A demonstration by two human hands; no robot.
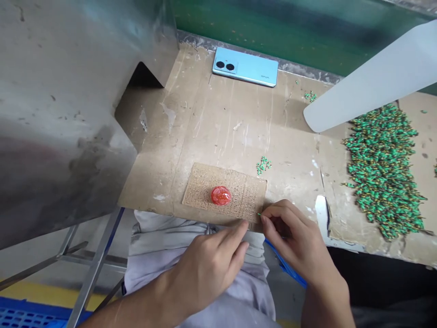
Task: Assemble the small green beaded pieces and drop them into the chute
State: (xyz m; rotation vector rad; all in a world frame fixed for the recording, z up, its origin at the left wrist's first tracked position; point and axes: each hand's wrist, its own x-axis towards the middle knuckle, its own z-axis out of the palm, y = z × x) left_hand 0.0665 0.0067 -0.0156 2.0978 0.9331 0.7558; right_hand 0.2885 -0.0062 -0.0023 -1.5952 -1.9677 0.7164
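Observation:
My right hand pinches a tiny green piece between thumb and index finger, at the right end of a small cardboard sheet. My left hand reaches to the sheet's near edge with its index finger stretched out and thumb apart; it grips nothing visible. Rows of small marks or holes cover the sheet. On it sits a glossy red, rounded lump, whose kind I cannot make out. Just beyond the sheet lies a little cluster of green pieces.
A large heap of green and yellowish small parts covers the right side of the cardboard-topped table. A light blue phone lies at the back. A white bar slants in from the upper right. Sheet metal stands at left.

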